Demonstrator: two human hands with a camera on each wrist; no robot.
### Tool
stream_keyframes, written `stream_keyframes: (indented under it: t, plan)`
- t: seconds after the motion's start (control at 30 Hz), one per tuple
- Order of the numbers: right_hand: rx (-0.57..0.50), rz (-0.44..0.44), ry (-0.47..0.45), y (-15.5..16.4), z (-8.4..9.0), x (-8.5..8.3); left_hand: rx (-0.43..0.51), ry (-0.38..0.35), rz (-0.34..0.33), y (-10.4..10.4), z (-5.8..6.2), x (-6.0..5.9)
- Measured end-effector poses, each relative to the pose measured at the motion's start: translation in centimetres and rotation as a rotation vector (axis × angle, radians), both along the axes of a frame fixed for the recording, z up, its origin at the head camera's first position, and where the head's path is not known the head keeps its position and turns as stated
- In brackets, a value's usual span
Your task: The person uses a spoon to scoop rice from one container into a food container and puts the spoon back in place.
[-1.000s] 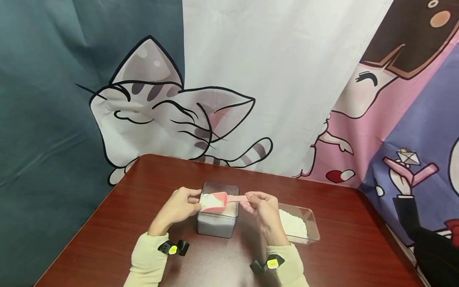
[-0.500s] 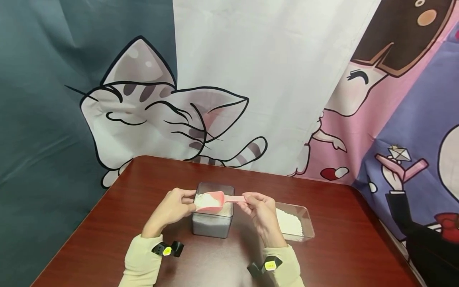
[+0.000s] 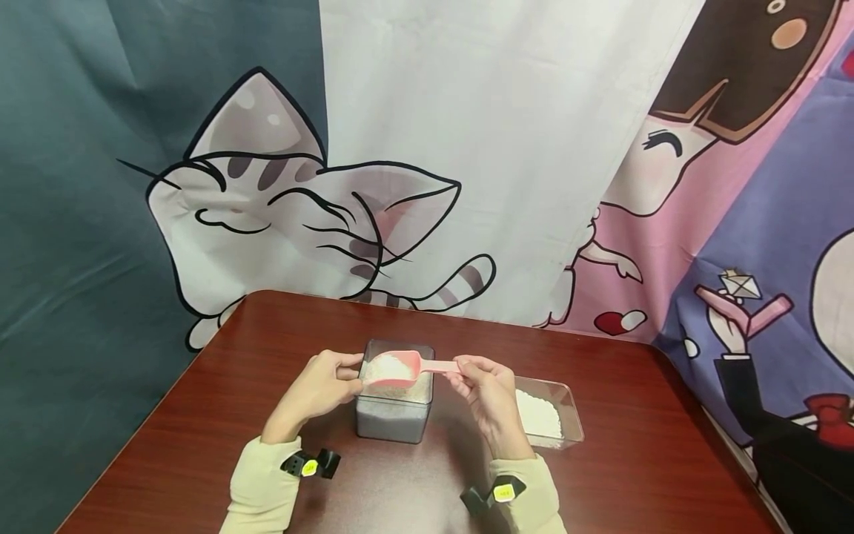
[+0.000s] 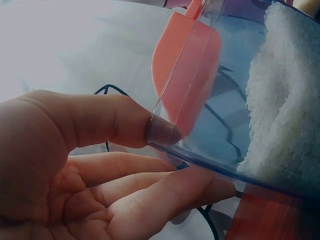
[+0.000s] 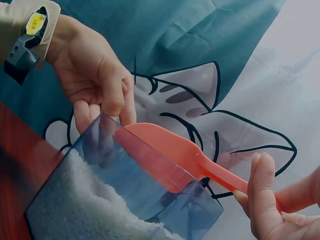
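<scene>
Apparently mid-transfer, R hand (image 3: 490, 398) pinching scoop (image 5: 175, 147) by its handle (image 3: 438, 366) and L hand (image 3: 320, 389) pinching bin's (image 3: 392, 424) rim (image 3: 400, 401), w/ the loaded scoop approx. level at that rim, so next move prob. calls for steadiness.

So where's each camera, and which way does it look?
Head: on the head, looking forward and down at the table, clear box and pink scoop; left hand and right hand show.
Left wrist: on that wrist, facing the box and scoop; the left hand shows large.
Right wrist: on that wrist, facing across the box; right hand shows at the picture's right, left hand beyond.
Shared: both wrist views show the scoop, left hand and white grains.
</scene>
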State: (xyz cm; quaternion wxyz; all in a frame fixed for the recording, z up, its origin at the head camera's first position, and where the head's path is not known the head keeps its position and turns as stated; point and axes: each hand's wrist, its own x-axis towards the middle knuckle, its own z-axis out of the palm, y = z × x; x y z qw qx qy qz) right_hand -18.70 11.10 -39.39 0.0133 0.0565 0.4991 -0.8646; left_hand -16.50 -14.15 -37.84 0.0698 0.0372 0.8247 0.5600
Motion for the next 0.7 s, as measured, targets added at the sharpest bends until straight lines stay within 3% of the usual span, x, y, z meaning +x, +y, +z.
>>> stream_keyframes:
  t: [0.7]
  plan:
    - [-0.015, 0.001, 0.014, 0.64, 0.37, 0.05, 0.006, 0.002, -0.008, 0.06, 0.14, 0.04]
